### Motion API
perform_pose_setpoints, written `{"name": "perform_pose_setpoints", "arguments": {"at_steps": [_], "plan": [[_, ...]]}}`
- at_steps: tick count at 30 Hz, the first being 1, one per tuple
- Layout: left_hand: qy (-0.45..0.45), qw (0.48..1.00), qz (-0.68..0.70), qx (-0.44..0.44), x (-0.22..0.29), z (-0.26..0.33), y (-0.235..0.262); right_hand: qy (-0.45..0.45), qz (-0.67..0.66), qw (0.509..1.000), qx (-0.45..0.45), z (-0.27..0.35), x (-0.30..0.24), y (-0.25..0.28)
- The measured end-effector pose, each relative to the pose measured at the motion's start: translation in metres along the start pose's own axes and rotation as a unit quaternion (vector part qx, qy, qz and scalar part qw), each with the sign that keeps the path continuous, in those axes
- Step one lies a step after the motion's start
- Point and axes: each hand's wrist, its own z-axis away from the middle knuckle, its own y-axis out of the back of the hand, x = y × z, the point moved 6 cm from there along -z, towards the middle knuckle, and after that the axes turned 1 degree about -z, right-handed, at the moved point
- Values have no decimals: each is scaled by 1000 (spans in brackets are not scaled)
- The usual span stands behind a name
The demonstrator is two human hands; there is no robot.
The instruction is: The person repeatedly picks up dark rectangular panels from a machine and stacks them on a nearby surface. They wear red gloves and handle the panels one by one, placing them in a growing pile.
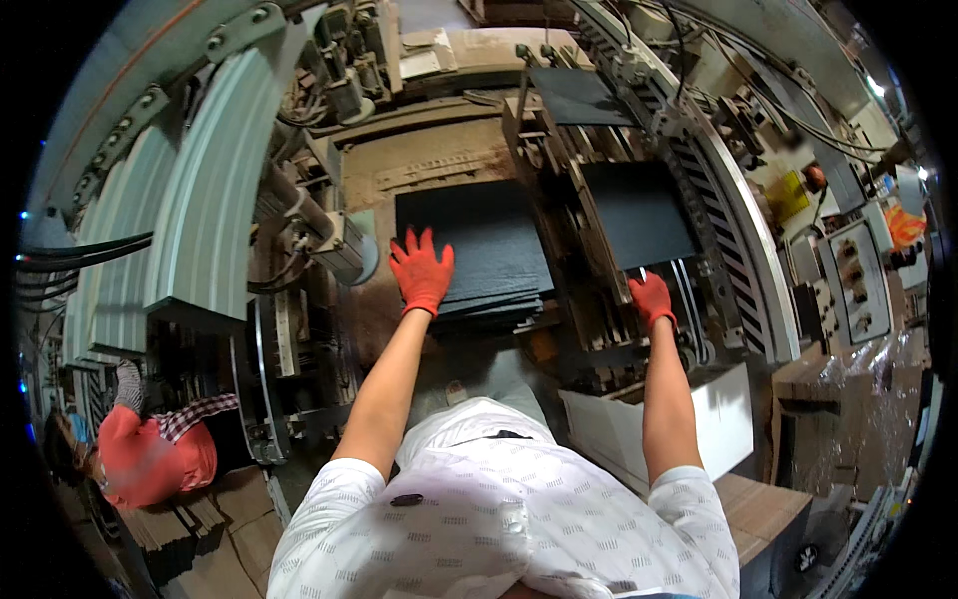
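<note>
My left hand (420,272), in a red glove, lies flat with fingers spread on the near left corner of a stack of dark grey sheets (479,240) on a dusty machine bed. My right hand (652,299), also red-gloved, is closed around the near edge of another dark sheet (639,212) that lies on the machine's feed rails to the right. A third dark sheet (579,97) sits farther up the same line.
Green curved machine covers (200,190) rise on the left. A striped guard rail (723,220) runs along the right. A white bin (718,419) and cardboard boxes (758,504) stand at lower right. Another person in a red top (150,454) crouches at lower left.
</note>
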Motion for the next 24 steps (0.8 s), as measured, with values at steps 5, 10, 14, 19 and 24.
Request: {"name": "perform_pose_setpoints", "arguments": {"at_steps": [5, 10, 14, 19, 24], "plan": [[18, 1000, -4, -14, -12, 2, 0, -21, -292, 950, -107, -7, -4, -23], [-22, 999, 33, -12, 17, -3, -9, 52, -65, 996, 32, -14, 60, -19], [5, 1000, 12, -27, -2, 2, -10, -31, -113, 990, -78, -19, 24, -21], [5, 999, 2, -38, -4, 1, -18, -56, -80, 995, -35, -9, 17, -20], [10, 998, -5, -57, -5, -1, -21, -16, -82, 996, 26, -7, 16, -18]]}}
